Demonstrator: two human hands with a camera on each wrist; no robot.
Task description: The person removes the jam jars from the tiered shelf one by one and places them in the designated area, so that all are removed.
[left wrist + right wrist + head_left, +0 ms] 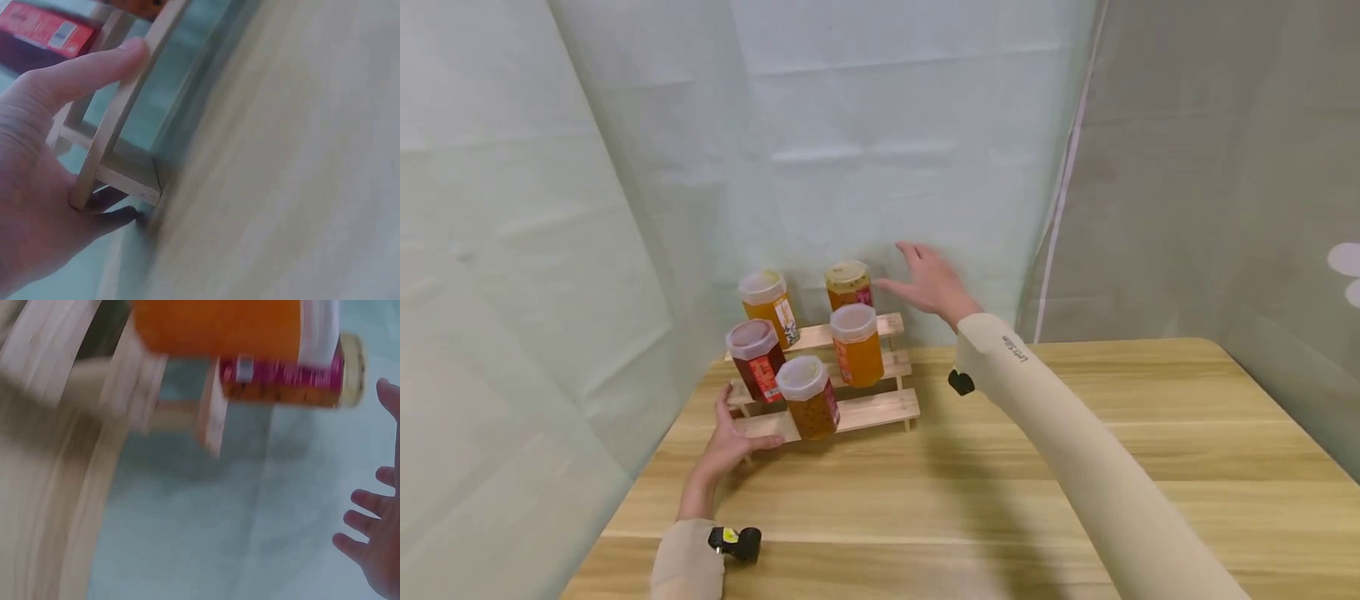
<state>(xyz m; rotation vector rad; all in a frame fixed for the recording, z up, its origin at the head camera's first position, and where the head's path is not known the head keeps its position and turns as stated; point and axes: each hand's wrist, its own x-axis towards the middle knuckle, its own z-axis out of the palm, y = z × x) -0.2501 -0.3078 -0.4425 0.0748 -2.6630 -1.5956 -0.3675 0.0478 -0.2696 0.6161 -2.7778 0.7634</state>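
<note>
A three-step wooden display stand [880,408] carries several lidded jars. My left hand [722,450] grips its left end; in the left wrist view the thumb [94,72] lies along a slat and the fingers reach round the end. On the top step are a yellow-orange jar [762,313] and a jar with a yellowish lid [850,298]. A dark red jar [756,367] and an orange jar [867,360] occupy the middle step. The bottom step bears a brown jar [814,414]. Fingers spread, my right hand [934,286] hovers beside the yellowish-lidded jar, apart from it.
The stand is on a wood-grain table [880,500], near its back left. Pale cloth [910,150] hangs close behind the stand and along the left side. A grey sheet [1180,183] hangs at the right.
</note>
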